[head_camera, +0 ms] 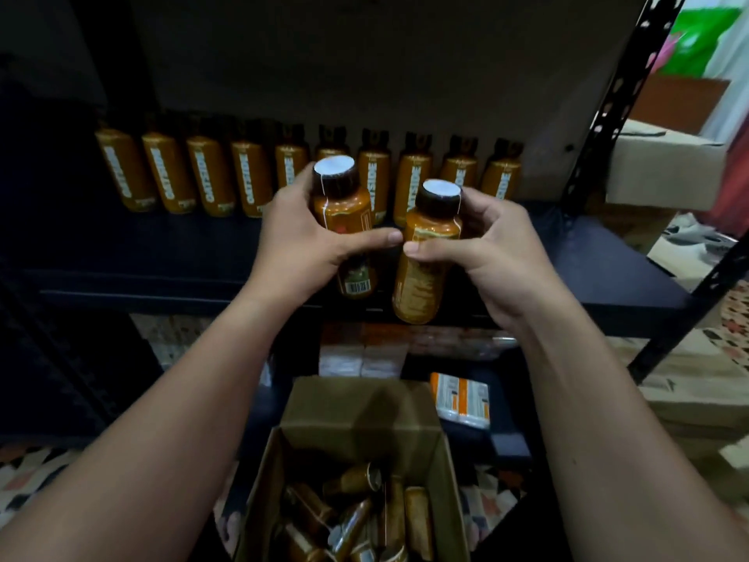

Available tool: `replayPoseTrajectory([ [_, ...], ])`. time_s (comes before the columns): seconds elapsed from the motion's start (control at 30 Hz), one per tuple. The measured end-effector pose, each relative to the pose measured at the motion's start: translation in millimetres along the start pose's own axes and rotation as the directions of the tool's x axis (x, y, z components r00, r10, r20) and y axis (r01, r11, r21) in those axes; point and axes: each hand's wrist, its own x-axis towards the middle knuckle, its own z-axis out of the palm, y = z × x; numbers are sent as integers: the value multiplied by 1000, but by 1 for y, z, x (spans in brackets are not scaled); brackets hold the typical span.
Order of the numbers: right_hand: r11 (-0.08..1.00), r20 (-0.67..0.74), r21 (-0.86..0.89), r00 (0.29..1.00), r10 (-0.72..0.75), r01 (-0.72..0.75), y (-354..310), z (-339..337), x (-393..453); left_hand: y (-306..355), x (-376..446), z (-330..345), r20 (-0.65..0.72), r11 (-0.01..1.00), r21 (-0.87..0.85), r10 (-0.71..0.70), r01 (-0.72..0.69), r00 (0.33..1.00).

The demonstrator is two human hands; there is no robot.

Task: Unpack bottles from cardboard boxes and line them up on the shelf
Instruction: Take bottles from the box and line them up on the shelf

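My left hand [302,241] grips an orange bottle with a dark cap [342,204], held upright above the front edge of the dark shelf [162,253]. My right hand [492,247] grips a second orange bottle [425,253] just beside it, slightly lower. The two thumbs nearly touch. A row of several matching bottles [210,178] stands along the back of the shelf. Below my arms sits an open cardboard box [360,415] with several more bottles [356,509] lying loose inside.
A black perforated shelf upright [608,111] rises at the right. Cardboard boxes [664,168] sit beyond it. Orange-and-white packs [462,399] lie on a lower shelf level. Patterned floor [32,476] shows at the lower left.
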Motion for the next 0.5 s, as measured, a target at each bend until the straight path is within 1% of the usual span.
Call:
replayPoseTrajectory([
  [0.1,999,-48,32,998,-33,34,3,2,21,-4,20,4,-74,1000,-3,-31,31,997],
  [0.2,999,-85,25,996,-39,42,15,6,38,-20,33,7,-107,998,6,-61,62,992],
  [0.27,998,-119,-5,991,-55,55,24,7,47,-31,38,10,-100,997,19,-67,70,993],
  [0.33,998,-139,-21,988,-68,66,31,7,55,-39,43,15,-83,997,-3,-73,73,994],
  [0.5,996,-128,-34,988,-84,81,49,8,69,-55,51,32,-99,1000,17,-16,18,995],
])
